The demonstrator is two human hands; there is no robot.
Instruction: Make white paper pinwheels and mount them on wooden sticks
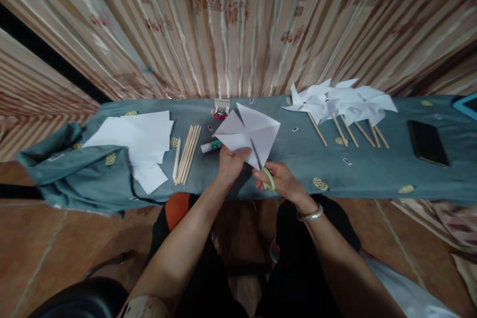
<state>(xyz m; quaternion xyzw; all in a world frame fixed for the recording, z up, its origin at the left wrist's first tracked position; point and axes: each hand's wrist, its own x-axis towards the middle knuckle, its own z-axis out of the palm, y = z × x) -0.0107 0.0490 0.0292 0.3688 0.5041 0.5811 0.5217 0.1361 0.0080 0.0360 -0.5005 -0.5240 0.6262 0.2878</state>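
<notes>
My left hand (231,163) pinches the near left edge of a white paper square (263,129), which is held up over the table. Slits run in from the corners of the paper toward its middle. Green-handled scissors (268,179) are in my right hand (279,178), with my fingers through the handles. Their blades sit at a slit on the paper's near side; how far apart they are is hard to make out. Just behind my left hand lies a glue stick (211,146), partly covered by the paper. A small red box (221,109) of shiny pins stands beyond it.
Several wooden sticks (189,154) and a white pencil-like stick (177,158) lie left of my hands, beside white paper sheets (149,134). Several paper pinwheels (328,102) on sticks lie at the right. Further right are a black phone (428,142) and a blue-edged device (465,107). A curtain (238,25) hangs behind.
</notes>
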